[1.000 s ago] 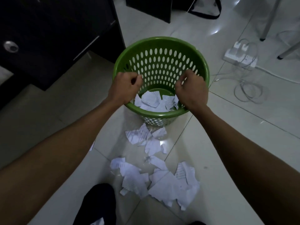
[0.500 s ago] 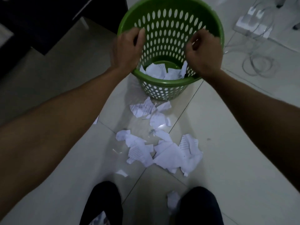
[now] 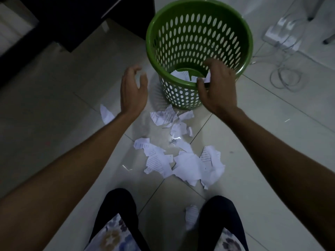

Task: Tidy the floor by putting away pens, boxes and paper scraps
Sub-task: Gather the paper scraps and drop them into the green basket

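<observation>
A green perforated basket [image 3: 197, 20] stands on the tiled floor, with torn white paper [image 3: 180, 74] lying in its bottom. My left hand [image 3: 133, 90] hovers left of the basket with fingers loosely spread, holding nothing. My right hand [image 3: 216, 87] is at the basket's near rim, fingers relaxed, its thumb close to the rim. Several torn paper scraps [image 3: 183, 160] lie on the floor in front of the basket, and a smaller cluster of scraps [image 3: 170, 117] lies at its foot. One lone scrap [image 3: 106, 114] lies left of my forearm, and another piece [image 3: 191, 216] lies between my knees.
Dark furniture [image 3: 72, 20] stands at the upper left. A white power strip [image 3: 282, 37] with tangled cables [image 3: 284, 78] lies on the floor at the upper right, near a metal chair leg [image 3: 315, 9]. My knees in dark trousers [image 3: 117, 214] are at the bottom.
Both hands have let go of the basket rim and drawn back toward me, opening. The view has tilted down, showing my knees and more scraps.
</observation>
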Motion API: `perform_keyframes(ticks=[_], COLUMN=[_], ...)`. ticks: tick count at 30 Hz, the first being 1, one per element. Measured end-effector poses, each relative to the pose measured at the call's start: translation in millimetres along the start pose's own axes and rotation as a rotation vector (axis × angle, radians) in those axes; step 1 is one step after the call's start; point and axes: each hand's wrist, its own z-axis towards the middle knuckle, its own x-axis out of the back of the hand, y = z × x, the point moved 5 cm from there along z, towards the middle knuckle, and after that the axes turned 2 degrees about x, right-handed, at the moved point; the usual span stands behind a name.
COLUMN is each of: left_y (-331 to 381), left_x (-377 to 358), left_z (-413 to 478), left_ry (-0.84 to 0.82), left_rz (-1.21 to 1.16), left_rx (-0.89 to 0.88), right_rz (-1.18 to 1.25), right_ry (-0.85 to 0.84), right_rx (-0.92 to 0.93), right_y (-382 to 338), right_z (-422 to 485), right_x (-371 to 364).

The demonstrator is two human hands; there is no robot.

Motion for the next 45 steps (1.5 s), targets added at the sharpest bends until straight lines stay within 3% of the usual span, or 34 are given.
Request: perform_keyframes(ticks=[3, 7, 15, 23, 37, 45], left_y=[-35, -72, -120, -167, -182, -181], left_x=[3, -6, -38, -56, -70, -79], left_z=[-27, -75, -173, -234, -240, -230], left_ry=[-0.02, -0.206, -0.594, -0.703, -0.717, -0.735], left_rz=[0.015, 0.096, 0.247, 0.423, 0.537, 0.66], left_rx=[0.183, 0.292, 0.258, 0.298, 0.247, 0.32], right_rz=[-0.046, -0.015, 0.034, -0.211, -0.272, -0.166], right_ry=[-0.005, -0.088, -0.546, -1.045, -1.112, -0.983], right_rx=[0.165, 0.299, 0.135, 0.05, 0.068, -0.013], right_y=[-24, -46, -22, 25, 31, 39], right_z=[-21, -66, -187, -336, -373, -330], right_x=[-2, -15, -65, -114, -152, -159])
